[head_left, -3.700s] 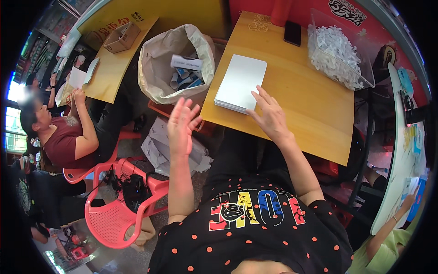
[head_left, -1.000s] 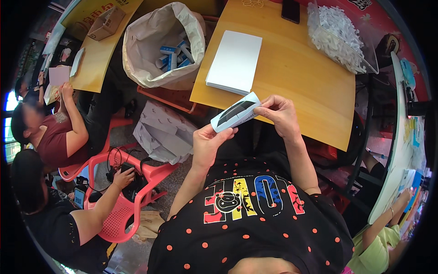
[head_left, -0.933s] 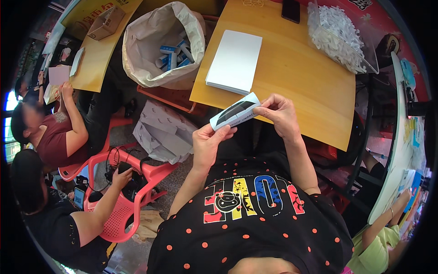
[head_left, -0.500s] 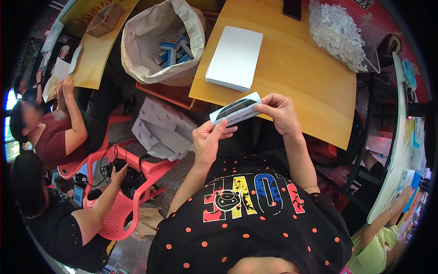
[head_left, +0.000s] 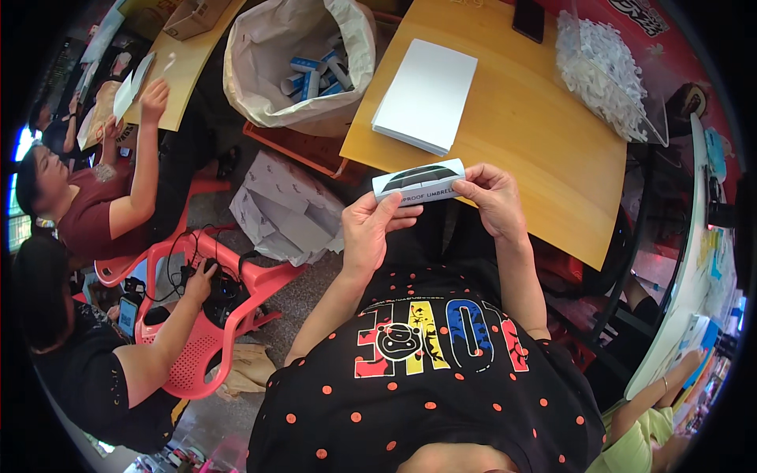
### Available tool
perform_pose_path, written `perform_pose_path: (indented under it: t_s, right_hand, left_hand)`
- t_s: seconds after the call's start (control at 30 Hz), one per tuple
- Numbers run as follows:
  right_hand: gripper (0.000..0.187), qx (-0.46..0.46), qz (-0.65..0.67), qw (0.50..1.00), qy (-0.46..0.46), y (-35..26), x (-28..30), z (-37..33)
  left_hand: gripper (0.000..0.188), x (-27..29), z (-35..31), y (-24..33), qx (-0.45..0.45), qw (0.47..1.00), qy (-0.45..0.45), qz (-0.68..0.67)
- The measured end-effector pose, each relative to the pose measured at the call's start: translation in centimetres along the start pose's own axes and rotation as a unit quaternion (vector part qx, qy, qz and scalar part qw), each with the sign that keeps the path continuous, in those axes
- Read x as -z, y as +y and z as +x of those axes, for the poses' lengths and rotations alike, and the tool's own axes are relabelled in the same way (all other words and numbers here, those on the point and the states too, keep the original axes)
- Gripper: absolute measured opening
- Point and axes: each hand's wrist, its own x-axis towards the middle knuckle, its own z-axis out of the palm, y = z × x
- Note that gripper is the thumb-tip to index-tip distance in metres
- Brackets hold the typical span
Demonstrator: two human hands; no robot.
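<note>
Between my two hands is a rolled paper sleeve (head_left: 418,183), pale blue-white with a dark umbrella picture and printed lettering. My left hand (head_left: 375,229) closes on its left end, thumb on the front. At the right end, my right hand (head_left: 495,203) pinches the sleeve between thumb and fingers. It is held nearly level above my lap, just short of the table edge. Beyond it on the wooden table (head_left: 536,158) lies a stack of white sheets (head_left: 430,94).
A white sack (head_left: 296,110) of blue-and-white rolled tubes (head_left: 311,79) stands left of the table. A bag of white plastic pieces (head_left: 603,75) and a dark phone (head_left: 528,20) lie at the back right. Co-workers sit left, by a red chair (head_left: 189,355).
The sleeve has turned from tilted to nearly level and shifted slightly right, both hands still on it. The view has shifted a little. At left, a co-worker's hand has risen off a paper.
</note>
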Motion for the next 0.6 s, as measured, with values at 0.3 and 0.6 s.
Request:
perform_pose_path:
  t_s: [0.3, 0.6]
  right_hand:
    - [0.010, 0.001, 0.007, 1.000, 0.002, 0.4, -0.2, 0.0]
    - [0.011, 0.007, -0.012, 1.000, 0.001, 0.1, 0.1, 0.0]
  left_hand:
    - [0.024, 0.2, 0.0, -0.5, -0.032, 0.999, 0.012, 0.022]
    - [0.028, 1.2, 0.8, -1.1, 0.069, 0.988, -0.054, -0.125]
